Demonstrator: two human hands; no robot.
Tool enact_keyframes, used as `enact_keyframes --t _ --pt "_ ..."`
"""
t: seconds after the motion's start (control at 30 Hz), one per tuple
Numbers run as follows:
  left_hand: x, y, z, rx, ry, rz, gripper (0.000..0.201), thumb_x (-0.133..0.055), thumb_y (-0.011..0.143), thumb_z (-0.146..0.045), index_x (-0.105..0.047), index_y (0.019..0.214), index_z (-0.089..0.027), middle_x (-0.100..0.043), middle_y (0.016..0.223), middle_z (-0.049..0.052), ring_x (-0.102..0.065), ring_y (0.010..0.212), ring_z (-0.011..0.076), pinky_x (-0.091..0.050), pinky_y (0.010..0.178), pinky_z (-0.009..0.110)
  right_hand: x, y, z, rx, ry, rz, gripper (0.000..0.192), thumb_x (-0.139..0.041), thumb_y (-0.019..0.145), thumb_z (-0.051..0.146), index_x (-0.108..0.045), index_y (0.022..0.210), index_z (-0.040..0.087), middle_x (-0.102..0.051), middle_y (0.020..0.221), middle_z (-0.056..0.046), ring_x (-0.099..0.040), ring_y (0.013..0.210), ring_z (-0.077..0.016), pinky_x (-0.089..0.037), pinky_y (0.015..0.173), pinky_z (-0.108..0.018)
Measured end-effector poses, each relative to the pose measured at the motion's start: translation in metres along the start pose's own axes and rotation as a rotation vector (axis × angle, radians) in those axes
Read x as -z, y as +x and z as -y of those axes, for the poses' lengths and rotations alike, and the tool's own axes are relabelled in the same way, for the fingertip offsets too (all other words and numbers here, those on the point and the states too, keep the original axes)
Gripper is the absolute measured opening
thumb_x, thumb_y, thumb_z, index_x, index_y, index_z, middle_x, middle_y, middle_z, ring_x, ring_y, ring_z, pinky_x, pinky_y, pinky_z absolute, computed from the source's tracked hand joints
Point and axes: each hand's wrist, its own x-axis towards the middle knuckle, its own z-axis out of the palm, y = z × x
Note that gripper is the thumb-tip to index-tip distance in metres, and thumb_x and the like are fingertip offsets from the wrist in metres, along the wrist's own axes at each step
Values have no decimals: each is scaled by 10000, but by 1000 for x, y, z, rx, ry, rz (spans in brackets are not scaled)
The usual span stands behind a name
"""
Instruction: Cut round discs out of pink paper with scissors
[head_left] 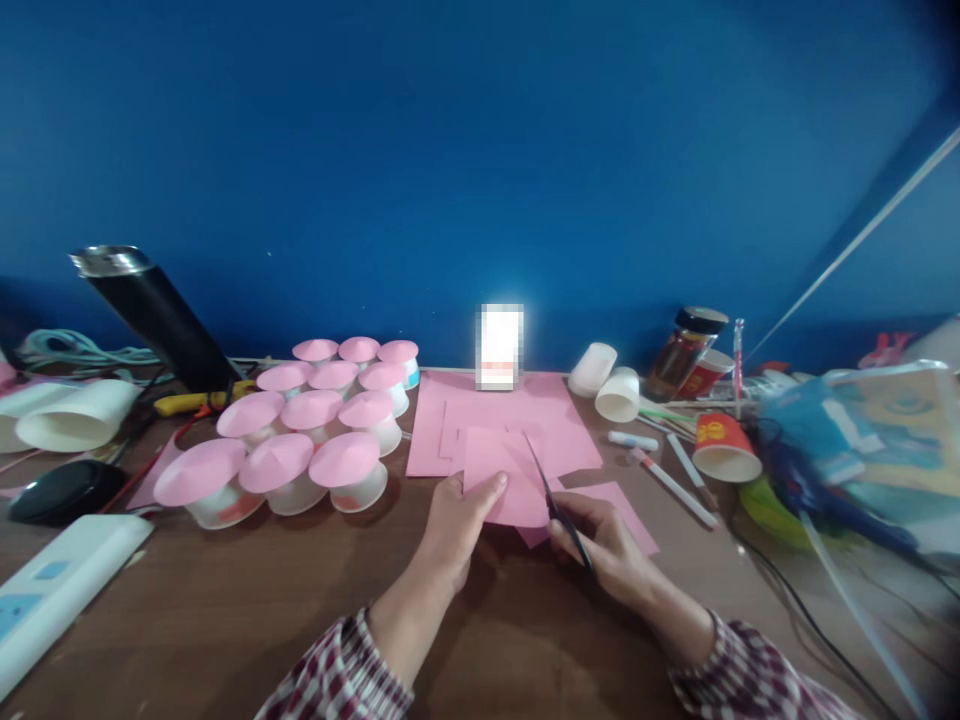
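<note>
A square of pink paper (491, 455) is pinched in my left hand (461, 525), thumb on top. My right hand (600, 545) grips a pair of scissors (568, 530) with dark handles. Their blades reach up along the right side of the square; I cannot tell whether they are biting into it. Beneath lie large pink paper sheets (574, 420) and a smaller pink piece (626, 515) by my right hand. To the left, several upturned paper cups (287, 492) wear pink cone tops (277, 462) in rows.
Behind the sheets a bright pixelated screen (499, 345) leans near the blue wall. White paper cups (619, 395), markers (679, 490), a red cup (726, 447) and a jar (686, 350) stand or lie right. Left are a black flask (161, 320), computer mouse (67, 492) and power strip (67, 585).
</note>
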Motion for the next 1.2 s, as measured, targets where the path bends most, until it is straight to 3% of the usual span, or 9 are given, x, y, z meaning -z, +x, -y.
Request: enact_keyframes --t 1.2 --pt "0 1 1 16 -30 1 438 -737 659 -412 -666 932 -76 -707 874 157 -661 788 257 -502 732 362 0 1 0 -8 -21 -13 341 -592 821 451 -611 883 117 -456 572 31 -383 502 -94 -308 454 -210"
